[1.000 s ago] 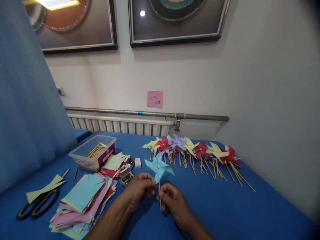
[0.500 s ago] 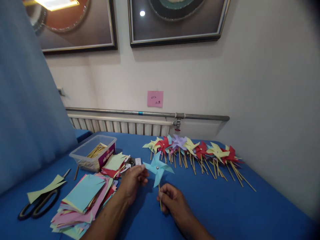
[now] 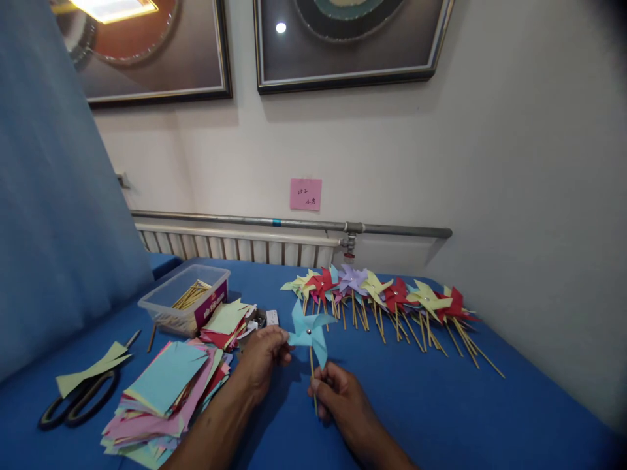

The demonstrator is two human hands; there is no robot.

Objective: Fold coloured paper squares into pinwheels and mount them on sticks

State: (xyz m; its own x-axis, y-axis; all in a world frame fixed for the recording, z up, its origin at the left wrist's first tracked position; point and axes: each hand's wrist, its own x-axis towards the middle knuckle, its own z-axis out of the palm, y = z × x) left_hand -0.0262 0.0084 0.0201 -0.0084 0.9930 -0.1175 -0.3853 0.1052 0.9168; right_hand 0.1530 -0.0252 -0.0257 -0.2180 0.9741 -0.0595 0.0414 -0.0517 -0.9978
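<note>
A light blue paper pinwheel [image 3: 309,329] on a thin wooden stick stands upright over the blue table [image 3: 441,405]. My right hand [image 3: 337,395] is closed round the lower part of the stick. My left hand [image 3: 262,356] sits just left of the wheel, its fingertips pinched at the edge of one blade. Behind them a row of finished pinwheels [image 3: 382,294] in yellow, red and purple lies flat, sticks pointing toward me.
A stack of coloured paper squares [image 3: 164,391] lies at my left, with black scissors [image 3: 73,405] and a yellow paper scrap further left. A clear plastic box of sticks [image 3: 183,303] and small boxes of pins [image 3: 264,318] stand behind it. A radiator and pipe run along the wall.
The pinwheel's blades have turned between my fingers. My left hand drew back slightly to the left, then touched a blade again. My right hand kept the stick almost still.
</note>
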